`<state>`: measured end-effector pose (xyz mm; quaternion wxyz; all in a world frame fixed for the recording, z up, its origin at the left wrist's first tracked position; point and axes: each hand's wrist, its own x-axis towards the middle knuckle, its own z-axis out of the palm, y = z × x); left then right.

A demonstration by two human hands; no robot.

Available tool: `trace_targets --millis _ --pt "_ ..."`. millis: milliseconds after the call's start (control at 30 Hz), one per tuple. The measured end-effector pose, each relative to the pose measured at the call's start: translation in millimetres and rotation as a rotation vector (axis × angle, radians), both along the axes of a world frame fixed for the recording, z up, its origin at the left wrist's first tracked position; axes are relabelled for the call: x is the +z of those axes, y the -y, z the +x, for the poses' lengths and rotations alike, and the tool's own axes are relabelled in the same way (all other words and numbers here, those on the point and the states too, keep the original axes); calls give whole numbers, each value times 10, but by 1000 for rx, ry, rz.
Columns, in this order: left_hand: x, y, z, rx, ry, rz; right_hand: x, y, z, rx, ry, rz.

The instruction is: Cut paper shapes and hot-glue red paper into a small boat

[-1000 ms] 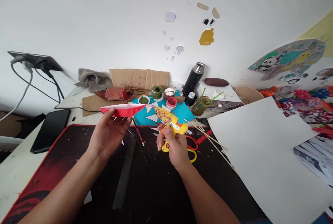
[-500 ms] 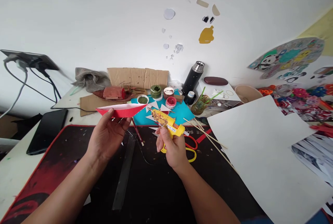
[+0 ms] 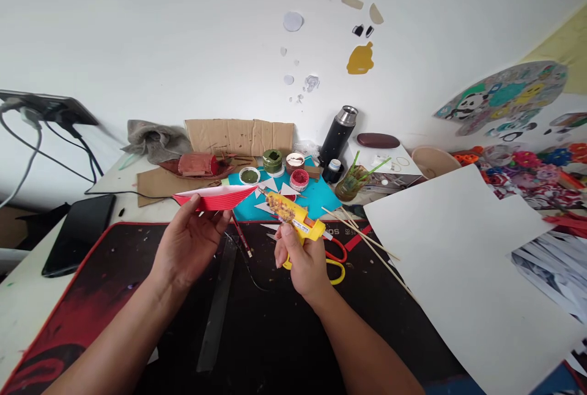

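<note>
Between its thumb and fingers, my left hand pinches a red paper boat with a white inside, held up above the desk mat. My right hand is wrapped round the handle of a yellow glue gun, whose barrel is smeared with brown. The gun's nozzle is at the boat's right-hand tip; whether they touch I cannot tell. Partly behind my right hand lie scissors with red and yellow handles. A dark red pencil lies below the boat, beside a clear ruler.
Open paint jars and white paper triangles rest on a blue sheet. Behind stand a black flask and a brush-water jar. Wooden sticks and large white paper lie right, a black phone left.
The boat has tilted slightly and its left end has shifted right and down in my left hand. My right hand and the glue gun have hardly moved. The view has shifted a little.
</note>
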<state>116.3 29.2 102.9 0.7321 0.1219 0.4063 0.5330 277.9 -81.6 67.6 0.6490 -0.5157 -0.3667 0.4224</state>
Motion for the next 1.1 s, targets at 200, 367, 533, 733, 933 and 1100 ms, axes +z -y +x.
trace_targets --millis 200,367,533,733,933,1100 --pt "-16 15 9 4 5 -7 -20 8 0 -14 17 13" --pt "-46 16 30 1 12 -35 -43 -3 9 -15 37 39" --pt "-77 17 15 -19 14 -25 -37 0 14 -16 48 40" --pt "-104 25 1 -27 27 -19 -18 15 22 -8 62 30" --pt "-109 28 0 -27 50 -36 -13 15 22 -12 77 30" --pt "-95 30 7 -27 48 -44 -13 20 22 -13 81 33"
